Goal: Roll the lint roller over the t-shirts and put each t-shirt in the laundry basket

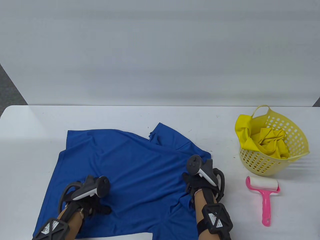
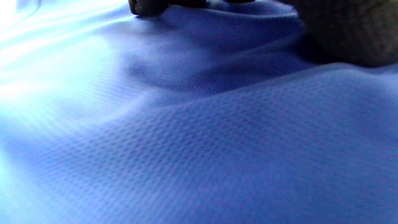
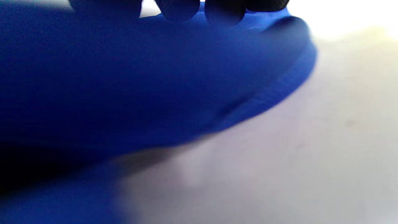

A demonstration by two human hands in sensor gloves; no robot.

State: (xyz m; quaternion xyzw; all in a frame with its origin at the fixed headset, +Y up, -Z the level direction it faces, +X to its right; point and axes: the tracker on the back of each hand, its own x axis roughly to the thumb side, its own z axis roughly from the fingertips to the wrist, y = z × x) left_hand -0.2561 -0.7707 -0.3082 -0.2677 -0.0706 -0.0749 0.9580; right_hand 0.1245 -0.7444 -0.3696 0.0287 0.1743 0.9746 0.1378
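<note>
Leftmost, the left hand (image 1: 96, 206) lies on the near left part of a blue mesh-knit t-shirt (image 1: 130, 170) spread on the white table (image 1: 37, 125); whether its fingers grip the cloth cannot be told. Further right, the right hand (image 1: 193, 183) rests on the shirt's right edge, fingertips (image 3: 180, 9) on the fabric, grip unclear. Beyond lies a pink-handled lint roller (image 1: 263, 193), untouched, and behind it a yellow perforated plastic laundry basket (image 1: 275, 160) holding a yellow t-shirt (image 1: 267, 143).

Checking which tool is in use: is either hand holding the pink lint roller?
No: the pink lint roller lies on the white table beside the yellow basket, untouched.
</note>
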